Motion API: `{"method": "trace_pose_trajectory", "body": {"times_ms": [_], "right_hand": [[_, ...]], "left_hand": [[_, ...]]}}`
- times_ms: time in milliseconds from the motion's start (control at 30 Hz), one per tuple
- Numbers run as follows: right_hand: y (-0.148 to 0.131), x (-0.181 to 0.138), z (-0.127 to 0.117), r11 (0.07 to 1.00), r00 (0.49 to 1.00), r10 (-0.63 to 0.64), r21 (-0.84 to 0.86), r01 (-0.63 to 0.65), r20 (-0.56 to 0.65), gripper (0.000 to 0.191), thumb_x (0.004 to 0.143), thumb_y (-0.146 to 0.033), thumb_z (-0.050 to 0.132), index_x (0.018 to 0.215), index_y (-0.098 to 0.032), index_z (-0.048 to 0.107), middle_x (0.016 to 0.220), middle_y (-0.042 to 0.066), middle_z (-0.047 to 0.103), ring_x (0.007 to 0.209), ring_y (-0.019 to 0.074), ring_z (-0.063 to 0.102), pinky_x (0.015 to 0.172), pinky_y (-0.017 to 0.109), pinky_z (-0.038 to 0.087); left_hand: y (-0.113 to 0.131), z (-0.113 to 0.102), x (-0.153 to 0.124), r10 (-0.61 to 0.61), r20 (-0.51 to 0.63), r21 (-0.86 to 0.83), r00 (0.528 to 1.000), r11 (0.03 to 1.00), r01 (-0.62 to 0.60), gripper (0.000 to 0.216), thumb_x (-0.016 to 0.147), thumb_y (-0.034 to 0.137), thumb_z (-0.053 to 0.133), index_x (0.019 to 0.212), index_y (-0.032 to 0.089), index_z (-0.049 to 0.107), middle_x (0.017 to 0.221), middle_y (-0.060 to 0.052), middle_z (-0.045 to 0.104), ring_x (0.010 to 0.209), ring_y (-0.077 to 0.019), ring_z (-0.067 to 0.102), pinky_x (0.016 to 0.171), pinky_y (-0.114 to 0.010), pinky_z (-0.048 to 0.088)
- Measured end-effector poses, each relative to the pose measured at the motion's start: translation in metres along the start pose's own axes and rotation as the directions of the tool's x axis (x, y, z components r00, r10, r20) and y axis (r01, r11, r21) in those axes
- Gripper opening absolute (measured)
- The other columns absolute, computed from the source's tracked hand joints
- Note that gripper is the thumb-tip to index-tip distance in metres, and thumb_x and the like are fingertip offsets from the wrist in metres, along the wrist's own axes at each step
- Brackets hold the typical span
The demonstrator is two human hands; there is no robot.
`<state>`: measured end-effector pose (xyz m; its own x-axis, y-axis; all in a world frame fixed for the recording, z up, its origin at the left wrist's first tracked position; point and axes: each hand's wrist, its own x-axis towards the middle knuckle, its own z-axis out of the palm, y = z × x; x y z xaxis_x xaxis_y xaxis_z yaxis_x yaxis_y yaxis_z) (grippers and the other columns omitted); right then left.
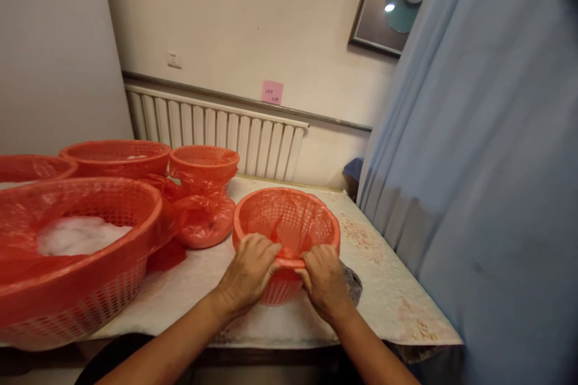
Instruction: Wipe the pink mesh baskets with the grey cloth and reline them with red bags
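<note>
A round red plastic basket [332,225] with perforated walls stands on the table in front of me, a thin red plastic bag [289,216] lining its inside. My left hand [253,267] grips the near rim from the left, fingers curled over the edge with the bag film under them. Close beside it, my right hand [323,277] holds the same rim from the right in a similar grip. Both thumbs are on the outer side of the rim. A dark grey cloth-like item [353,284] shows partly behind my right hand.
Left of me stands a large bag-lined red basket [112,289] with white material [83,236] inside. Further red baskets [115,153] line the back, and a red plastic bag bundle [205,222] lies between. A light floral cloth [406,307] covers the table; a blue curtain [474,132] hangs at right.
</note>
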<state>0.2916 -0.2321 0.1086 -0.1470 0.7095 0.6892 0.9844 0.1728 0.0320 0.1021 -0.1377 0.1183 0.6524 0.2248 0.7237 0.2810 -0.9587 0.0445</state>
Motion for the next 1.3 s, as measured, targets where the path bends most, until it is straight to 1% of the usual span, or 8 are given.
{"method": "trace_pose_trajectory", "body": {"times_ms": [100,200,467,700,800,933,1100,1300], "right_hand": [[-0.029,0.007,0.000,0.998,1.000,-0.004,-0.069,0.004,-0.004,0.024,0.096,-0.032,0.042,0.081,-0.020,0.055,0.076,0.005,0.052,0.073,0.0210,0.040,0.069,0.037,0.030],[-0.026,0.010,-0.003,0.995,0.996,-0.077,-0.059,0.080,0.041,0.022,0.096,-0.033,0.042,0.092,-0.018,0.058,0.079,0.005,0.054,0.073,0.0206,0.041,0.068,0.036,0.030],[0.055,-0.011,-0.003,0.982,0.993,-0.118,0.144,0.120,-0.025,0.033,0.097,-0.043,0.035,0.100,-0.017,0.056,0.086,0.006,0.054,0.084,0.0213,0.044,0.081,0.040,0.038],[0.017,-0.007,-0.002,0.996,0.999,-0.027,0.089,0.029,-0.020,0.030,0.098,-0.039,0.035,0.096,-0.018,0.057,0.084,0.006,0.053,0.082,0.0217,0.044,0.082,0.042,0.037],[0.003,-0.002,-0.007,0.998,0.999,-0.031,0.060,0.029,0.027,0.029,0.097,-0.038,0.038,0.099,-0.018,0.058,0.085,0.006,0.055,0.081,0.0216,0.045,0.077,0.039,0.036],[0.022,-0.002,-0.011,0.982,0.993,-0.112,0.158,0.104,0.045,0.041,0.097,-0.048,0.032,0.106,-0.018,0.057,0.088,0.007,0.058,0.083,0.0214,0.047,0.079,0.039,0.037],[0.059,-0.006,-0.008,0.957,0.996,-0.069,0.279,0.081,-0.051,0.048,0.096,-0.054,0.024,0.100,-0.020,0.057,0.087,0.005,0.058,0.086,0.0208,0.049,0.089,0.043,0.037],[0.042,-0.004,0.000,0.980,0.997,0.005,0.200,0.010,-0.071,0.047,0.098,-0.051,0.022,0.086,-0.020,0.055,0.080,0.003,0.051,0.081,0.0196,0.044,0.086,0.041,0.037]], "left_hand": [[0.011,0.008,0.000,0.033,0.010,0.065,0.999,0.997,-0.034,0.019,0.096,0.023,0.041,0.092,0.017,0.058,0.079,-0.004,0.057,0.080,-0.0213,0.045,0.084,-0.042,0.037],[0.005,0.009,-0.001,0.033,0.012,0.108,0.999,0.994,-0.034,0.026,0.096,0.021,0.039,0.076,0.016,0.055,0.071,-0.004,0.053,0.073,-0.0199,0.041,0.078,-0.040,0.038],[-0.029,-0.002,-0.001,0.113,0.066,-0.013,0.991,0.994,-0.113,0.030,0.098,0.025,0.031,0.081,0.016,0.053,0.076,-0.005,0.052,0.076,-0.0201,0.041,0.079,-0.040,0.037],[-0.006,-0.002,0.003,0.076,0.066,-0.008,0.995,0.997,-0.076,0.017,0.095,0.023,0.040,0.095,0.016,0.056,0.084,-0.006,0.055,0.084,-0.0219,0.044,0.085,-0.042,0.036],[-0.007,0.002,0.000,0.071,0.050,0.031,0.996,0.997,-0.073,0.018,0.095,0.024,0.041,0.086,0.016,0.055,0.079,-0.005,0.053,0.079,-0.0212,0.042,0.082,-0.042,0.037],[-0.019,0.003,-0.003,0.088,0.048,0.013,0.995,0.996,-0.089,0.024,0.096,0.026,0.038,0.080,0.017,0.052,0.077,-0.005,0.050,0.078,-0.0209,0.040,0.081,-0.041,0.037],[-0.035,0.001,-0.001,0.110,0.066,-0.051,0.992,0.993,-0.107,0.027,0.096,0.030,0.035,0.080,0.017,0.051,0.077,-0.004,0.049,0.077,-0.0209,0.040,0.079,-0.041,0.037],[-0.042,-0.008,-0.001,0.065,0.080,-0.060,0.995,0.996,-0.060,0.023,0.096,0.031,0.038,0.089,0.018,0.055,0.086,-0.006,0.055,0.085,-0.0228,0.046,0.084,-0.043,0.039]]}}
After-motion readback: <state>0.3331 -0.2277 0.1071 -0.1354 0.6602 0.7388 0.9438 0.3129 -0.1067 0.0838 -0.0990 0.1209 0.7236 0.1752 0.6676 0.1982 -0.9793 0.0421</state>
